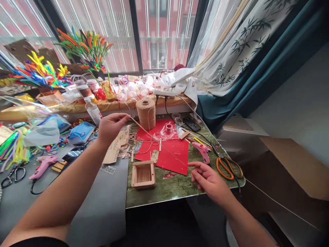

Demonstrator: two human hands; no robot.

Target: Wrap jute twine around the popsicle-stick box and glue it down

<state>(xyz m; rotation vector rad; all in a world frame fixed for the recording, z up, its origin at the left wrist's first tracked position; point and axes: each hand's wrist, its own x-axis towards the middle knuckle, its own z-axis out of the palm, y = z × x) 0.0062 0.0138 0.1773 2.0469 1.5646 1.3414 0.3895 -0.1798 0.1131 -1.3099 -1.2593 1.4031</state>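
Between my two hands a length of thin twine is stretched on a slant above the table. My left hand pinches its upper end, left of a large spool of twine. At the lower right, the thumb and fingers of my right hand close on the other end. Below the strand lie sheets of red card, with a loose loop of twine over them. A small square box of wooden sticks stands near the table's front edge, its open side facing me.
Orange-handled scissors and a pink glue gun lie at the right. Another pink glue gun and black scissors are at the left. Torn cardboard lies mid-table. A bottle and a crowded windowsill stand behind.
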